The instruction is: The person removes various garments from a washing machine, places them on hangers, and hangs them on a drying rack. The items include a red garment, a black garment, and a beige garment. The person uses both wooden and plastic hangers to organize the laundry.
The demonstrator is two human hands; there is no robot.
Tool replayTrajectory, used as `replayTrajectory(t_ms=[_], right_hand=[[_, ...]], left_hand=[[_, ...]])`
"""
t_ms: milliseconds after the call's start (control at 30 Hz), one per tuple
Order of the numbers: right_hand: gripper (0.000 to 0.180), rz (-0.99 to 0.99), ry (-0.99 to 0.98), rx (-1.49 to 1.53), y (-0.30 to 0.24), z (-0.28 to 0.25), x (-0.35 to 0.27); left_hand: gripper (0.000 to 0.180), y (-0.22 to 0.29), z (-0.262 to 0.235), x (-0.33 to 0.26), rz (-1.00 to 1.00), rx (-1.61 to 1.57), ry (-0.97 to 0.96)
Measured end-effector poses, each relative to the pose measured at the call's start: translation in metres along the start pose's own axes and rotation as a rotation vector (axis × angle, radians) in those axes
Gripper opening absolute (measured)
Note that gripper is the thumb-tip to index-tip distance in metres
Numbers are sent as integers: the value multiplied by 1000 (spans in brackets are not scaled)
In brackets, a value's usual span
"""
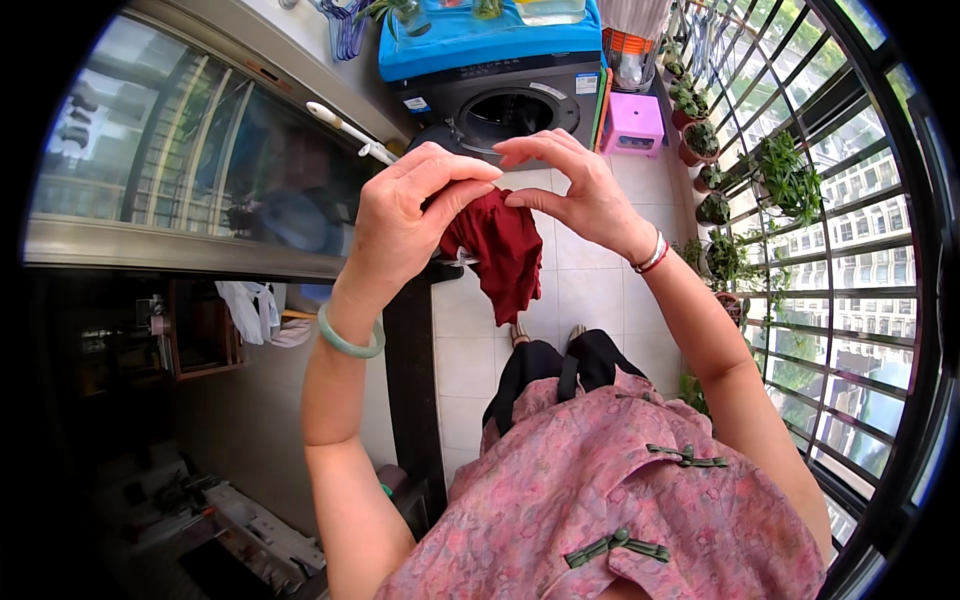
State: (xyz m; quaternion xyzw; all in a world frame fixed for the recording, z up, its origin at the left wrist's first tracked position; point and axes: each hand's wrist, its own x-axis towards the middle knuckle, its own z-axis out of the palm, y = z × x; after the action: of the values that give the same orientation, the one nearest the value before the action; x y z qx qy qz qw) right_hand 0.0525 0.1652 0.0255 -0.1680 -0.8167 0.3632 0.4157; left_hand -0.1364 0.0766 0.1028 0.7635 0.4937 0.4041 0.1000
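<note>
A dark red cloth garment hangs in loose folds in front of me, above the tiled floor. My left hand, with a pale green bangle on its wrist, pinches the garment's top between thumb and fingers. Close by on the right is my right hand, its thumb and fingers curved and apart. Its thumb tip comes near the cloth's upper edge; I see nothing held in it. A silver bangle and a red band circle that wrist. The left hand hides part of the garment.
A dark front-loading washing machine with a blue cover stands ahead. Right of it is a pink stool. Potted plants line the barred window. On the left are a glass sliding door and a white pole.
</note>
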Motion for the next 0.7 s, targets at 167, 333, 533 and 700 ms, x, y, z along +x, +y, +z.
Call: replayTrajectory(t_ms=[167,333,533,700], right_hand=[[39,-126,-124,0,-30,1,5],[28,-88,-72,264,-58,16,8],[21,-198,105,32,-89,26,-4],[17,15,-2,197,-114,19,-8]], left_hand=[[17,44,-34,-1,-39,22,-111],[20,67,-61,-17,-69,61,-156],[22,70,-87,-42,-78,276,-185],[18,80,-93,-44,-53,311,-246]])
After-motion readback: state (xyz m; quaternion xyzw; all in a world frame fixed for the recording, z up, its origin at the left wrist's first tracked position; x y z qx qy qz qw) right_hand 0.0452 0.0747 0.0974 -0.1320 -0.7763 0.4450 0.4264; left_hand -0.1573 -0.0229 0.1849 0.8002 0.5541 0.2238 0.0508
